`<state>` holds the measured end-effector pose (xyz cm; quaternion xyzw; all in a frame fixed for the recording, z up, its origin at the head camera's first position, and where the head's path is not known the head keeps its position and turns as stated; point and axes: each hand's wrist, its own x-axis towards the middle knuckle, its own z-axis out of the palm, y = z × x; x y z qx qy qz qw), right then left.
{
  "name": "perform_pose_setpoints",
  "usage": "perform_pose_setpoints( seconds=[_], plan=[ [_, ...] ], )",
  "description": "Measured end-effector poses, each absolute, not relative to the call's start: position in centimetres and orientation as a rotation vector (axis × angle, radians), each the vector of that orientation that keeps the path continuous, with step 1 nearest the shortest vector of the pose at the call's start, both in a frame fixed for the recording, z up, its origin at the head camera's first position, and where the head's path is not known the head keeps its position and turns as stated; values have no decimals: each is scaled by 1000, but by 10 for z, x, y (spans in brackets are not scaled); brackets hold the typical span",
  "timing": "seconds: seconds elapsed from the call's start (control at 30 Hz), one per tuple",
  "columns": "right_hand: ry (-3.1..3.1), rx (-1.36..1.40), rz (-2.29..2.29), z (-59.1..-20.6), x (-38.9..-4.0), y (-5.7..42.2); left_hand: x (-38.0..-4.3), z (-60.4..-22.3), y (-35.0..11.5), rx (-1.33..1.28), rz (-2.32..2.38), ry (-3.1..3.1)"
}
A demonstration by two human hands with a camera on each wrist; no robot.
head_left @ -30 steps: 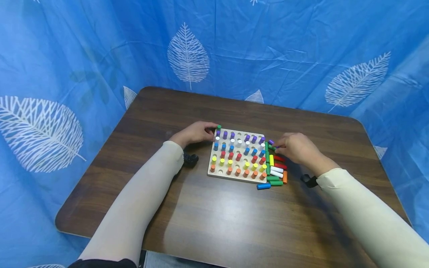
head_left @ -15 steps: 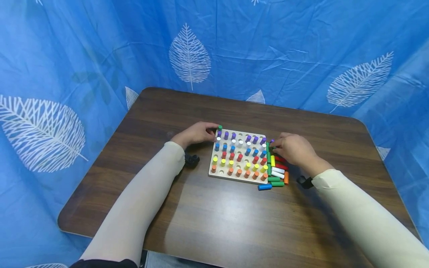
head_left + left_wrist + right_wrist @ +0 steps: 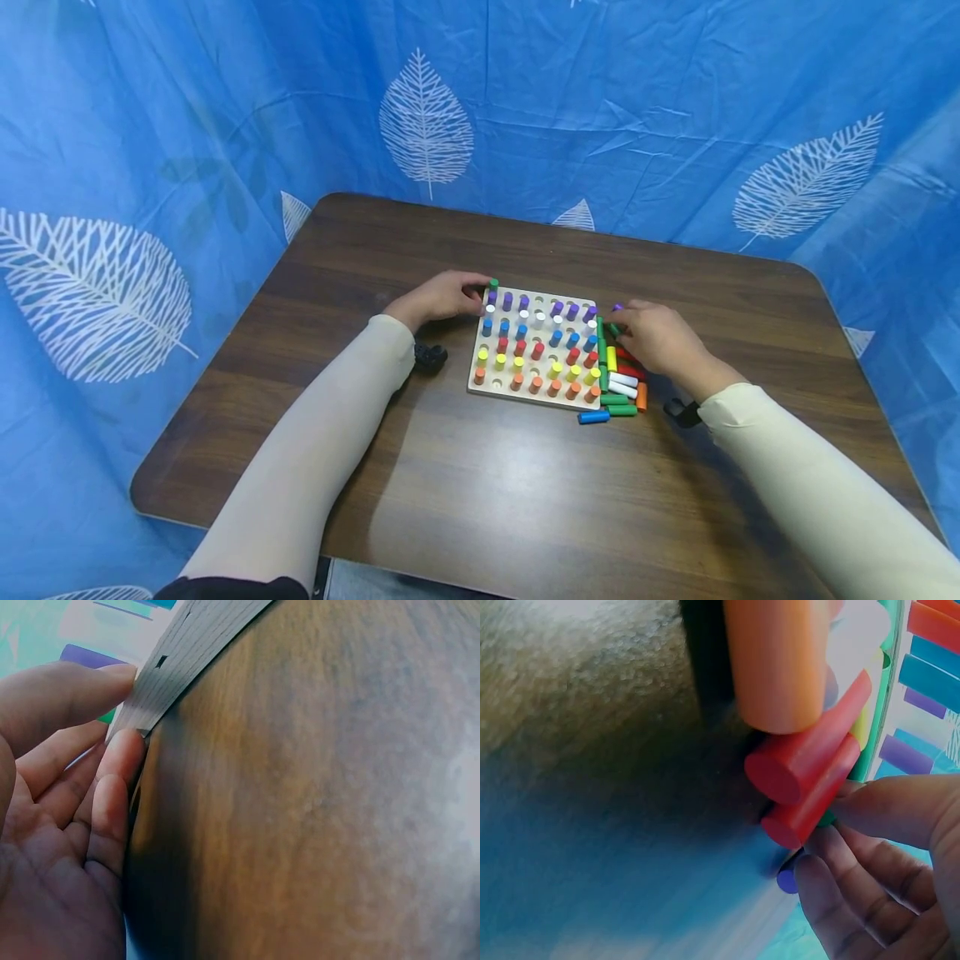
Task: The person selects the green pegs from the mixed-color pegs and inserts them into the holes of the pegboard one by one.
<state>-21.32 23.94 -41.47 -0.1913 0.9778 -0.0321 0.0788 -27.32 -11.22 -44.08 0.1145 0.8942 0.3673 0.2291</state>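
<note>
A wooden pegboard (image 3: 534, 399) carries rows of upright purple, white, blue, red, yellow and orange pegs, with one green peg (image 3: 493, 284) at its far left corner. My left hand (image 3: 442, 297) grips that corner; in the left wrist view the thumb (image 3: 90, 688) and fingertips lie against the board's edge. Beside the board's right side, my right hand (image 3: 658, 332) pinches a loose green peg (image 3: 826, 818) between thumb and fingers, mostly hidden by them. A purple peg (image 3: 787, 880) lies right by the fingertips.
Loose pegs lie along the board's right side: red pegs (image 3: 630, 371), white pegs (image 3: 622, 384), a yellow peg (image 3: 611, 359), an orange peg (image 3: 641, 397) and several green ones. A blue peg (image 3: 594, 417) lies nearest the front. The brown table (image 3: 480, 492) meets a blue curtain (image 3: 525, 108).
My right fingers have shifted slightly at the loose green peg, and the purple peg near them has moved a little back and right. The left hand stays at the board's corner.
</note>
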Motion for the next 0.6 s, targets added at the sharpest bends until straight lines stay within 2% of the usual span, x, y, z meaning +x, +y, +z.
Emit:
perform_pose_setpoints(
  seconds=[0.6],
  plan=[
    [2938, -532, -123, -421, -212, 242, -274, -440, -112, 295, 1014, 2464]
  ],
)
